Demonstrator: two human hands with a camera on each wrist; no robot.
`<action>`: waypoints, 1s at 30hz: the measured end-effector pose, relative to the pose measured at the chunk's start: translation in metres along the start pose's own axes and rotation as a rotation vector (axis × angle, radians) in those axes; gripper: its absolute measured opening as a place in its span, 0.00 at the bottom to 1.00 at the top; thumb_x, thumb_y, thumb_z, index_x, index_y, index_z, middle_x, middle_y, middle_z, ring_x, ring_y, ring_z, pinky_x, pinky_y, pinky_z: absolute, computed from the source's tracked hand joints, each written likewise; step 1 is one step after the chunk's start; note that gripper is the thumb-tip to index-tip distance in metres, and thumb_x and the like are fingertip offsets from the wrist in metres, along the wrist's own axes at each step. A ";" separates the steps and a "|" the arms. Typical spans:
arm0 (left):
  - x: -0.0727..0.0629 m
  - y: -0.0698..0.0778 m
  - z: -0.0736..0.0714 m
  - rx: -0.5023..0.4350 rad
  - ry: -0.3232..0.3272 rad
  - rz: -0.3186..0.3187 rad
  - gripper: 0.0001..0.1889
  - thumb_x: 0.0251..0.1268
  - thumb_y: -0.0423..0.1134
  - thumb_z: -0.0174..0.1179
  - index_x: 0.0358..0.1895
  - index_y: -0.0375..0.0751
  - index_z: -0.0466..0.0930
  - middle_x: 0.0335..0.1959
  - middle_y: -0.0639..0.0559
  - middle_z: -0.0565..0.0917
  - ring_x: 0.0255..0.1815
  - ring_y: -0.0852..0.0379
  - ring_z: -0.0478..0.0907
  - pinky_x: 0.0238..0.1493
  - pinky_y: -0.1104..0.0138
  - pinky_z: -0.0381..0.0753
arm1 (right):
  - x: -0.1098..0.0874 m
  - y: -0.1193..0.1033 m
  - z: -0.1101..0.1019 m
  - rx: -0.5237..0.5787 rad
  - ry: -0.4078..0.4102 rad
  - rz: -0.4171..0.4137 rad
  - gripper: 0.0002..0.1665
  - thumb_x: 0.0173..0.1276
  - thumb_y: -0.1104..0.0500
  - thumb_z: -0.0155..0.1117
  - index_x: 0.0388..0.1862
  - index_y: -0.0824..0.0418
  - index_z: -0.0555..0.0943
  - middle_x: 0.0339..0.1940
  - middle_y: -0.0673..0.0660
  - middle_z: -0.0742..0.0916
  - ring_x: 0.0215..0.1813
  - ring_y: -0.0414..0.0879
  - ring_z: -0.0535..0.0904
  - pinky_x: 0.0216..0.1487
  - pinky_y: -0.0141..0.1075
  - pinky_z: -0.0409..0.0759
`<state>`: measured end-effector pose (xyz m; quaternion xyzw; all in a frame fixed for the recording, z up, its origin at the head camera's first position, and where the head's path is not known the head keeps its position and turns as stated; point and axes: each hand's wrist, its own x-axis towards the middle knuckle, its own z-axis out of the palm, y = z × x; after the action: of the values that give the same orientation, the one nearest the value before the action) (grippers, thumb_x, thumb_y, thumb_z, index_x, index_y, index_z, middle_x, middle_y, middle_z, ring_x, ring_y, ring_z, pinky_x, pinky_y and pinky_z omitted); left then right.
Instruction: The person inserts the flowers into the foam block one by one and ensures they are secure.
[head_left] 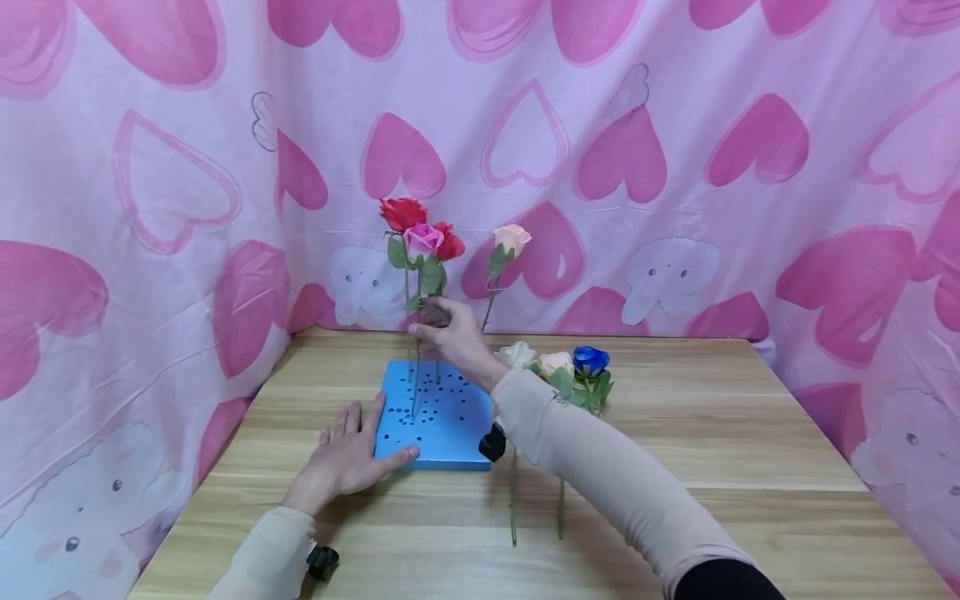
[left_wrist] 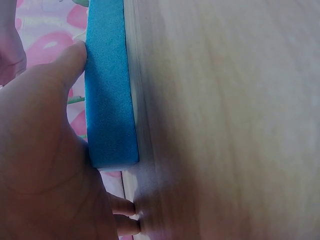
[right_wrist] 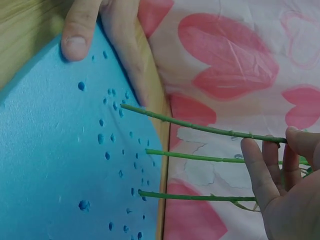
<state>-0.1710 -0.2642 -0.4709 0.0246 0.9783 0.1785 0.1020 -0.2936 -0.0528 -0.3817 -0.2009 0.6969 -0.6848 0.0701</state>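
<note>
My right hand (head_left: 457,340) pinches the stem of a purple-pink rose (head_left: 423,240) between thumb and fingertips. The rose is upright over the blue foam board (head_left: 450,446), and in the right wrist view the lower tip of its green stem (right_wrist: 200,127) is right at the holed surface. Two red roses (head_left: 402,214) stand in the board behind it. With straight, spread fingers, my left hand (head_left: 347,457) rests at the board's front left corner, its thumb on the top near the front edge and its fingers along the left side.
A peach rose (head_left: 512,240) rises behind my right hand, its lower stem hidden. Right of the board lie a white rose (head_left: 517,354), a pale pink rose (head_left: 557,364) and a blue rose (head_left: 591,360) on the wooden table (head_left: 712,450), partly covered by my right forearm. A heart-patterned curtain (head_left: 622,175) surrounds the table.
</note>
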 end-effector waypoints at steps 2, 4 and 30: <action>0.001 0.000 0.000 0.000 0.001 0.001 0.67 0.68 0.86 0.52 0.94 0.44 0.38 0.89 0.17 0.43 0.89 0.16 0.39 0.80 0.19 0.45 | 0.002 0.001 0.002 -0.053 0.021 -0.019 0.31 0.80 0.63 0.74 0.78 0.53 0.82 0.58 0.59 0.90 0.55 0.53 0.90 0.51 0.43 0.94; 0.001 0.000 0.001 0.000 0.002 0.000 0.67 0.68 0.86 0.53 0.94 0.44 0.38 0.89 0.17 0.44 0.89 0.16 0.39 0.80 0.19 0.45 | 0.004 0.003 0.004 -0.111 0.047 -0.045 0.28 0.79 0.63 0.75 0.76 0.52 0.84 0.56 0.57 0.91 0.55 0.51 0.90 0.52 0.41 0.93; 0.003 0.000 0.001 -0.002 -0.014 -0.018 0.66 0.68 0.86 0.53 0.94 0.46 0.38 0.90 0.20 0.43 0.90 0.19 0.38 0.82 0.21 0.43 | 0.023 0.016 0.016 -0.227 0.079 -0.036 0.27 0.77 0.62 0.77 0.73 0.53 0.87 0.54 0.53 0.93 0.54 0.47 0.90 0.52 0.40 0.94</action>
<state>-0.1738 -0.2639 -0.4721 0.0168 0.9776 0.1783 0.1107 -0.3115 -0.0768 -0.3947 -0.1929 0.7687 -0.6098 0.0074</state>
